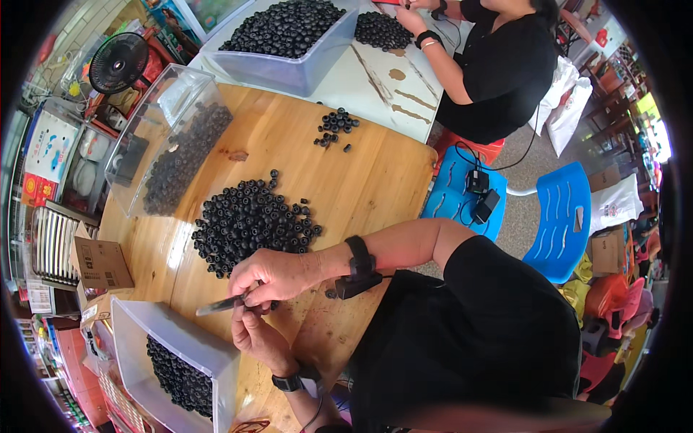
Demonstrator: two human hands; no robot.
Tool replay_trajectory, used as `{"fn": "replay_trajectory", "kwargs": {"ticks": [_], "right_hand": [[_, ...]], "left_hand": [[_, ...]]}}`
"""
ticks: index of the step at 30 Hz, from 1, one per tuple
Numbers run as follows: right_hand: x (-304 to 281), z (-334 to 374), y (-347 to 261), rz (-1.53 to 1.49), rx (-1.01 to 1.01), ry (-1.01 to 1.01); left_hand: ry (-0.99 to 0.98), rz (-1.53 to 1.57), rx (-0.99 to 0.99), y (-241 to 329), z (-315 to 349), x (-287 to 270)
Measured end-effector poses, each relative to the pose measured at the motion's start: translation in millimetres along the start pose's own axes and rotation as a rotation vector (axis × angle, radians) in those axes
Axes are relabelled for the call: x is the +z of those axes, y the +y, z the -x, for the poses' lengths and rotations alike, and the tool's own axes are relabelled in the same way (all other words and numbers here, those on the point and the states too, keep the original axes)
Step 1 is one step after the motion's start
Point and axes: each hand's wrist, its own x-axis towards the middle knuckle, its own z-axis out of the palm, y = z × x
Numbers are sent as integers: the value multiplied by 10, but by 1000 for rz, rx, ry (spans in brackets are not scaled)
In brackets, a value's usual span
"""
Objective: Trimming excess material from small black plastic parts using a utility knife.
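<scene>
The right hand [280, 274] was closed on a thin grey blade [215, 307], while the left hand [261, 339] curled its fingers against it, and whether it gripped anything could not be told. Black beads [249, 220] lay heaped on the wooden table [346, 191] just beyond, between a near-left tub [226, 379] and a far-left clear box [127, 167].
</scene>
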Motion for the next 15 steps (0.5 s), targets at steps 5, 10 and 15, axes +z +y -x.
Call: {"fn": "replay_trajectory", "kwargs": {"ticks": [5, 10, 15], "right_hand": [[36, 31, 2, 250, -187, -24], [67, 13, 74, 449, -416, 37], [40, 8, 104, 446, -372, -7]], "left_hand": [[-56, 70, -86, -25, 4, -71], [73, 298, -151, -65, -36, 15], [-7, 398, -178, -54, -52, 6]]}}
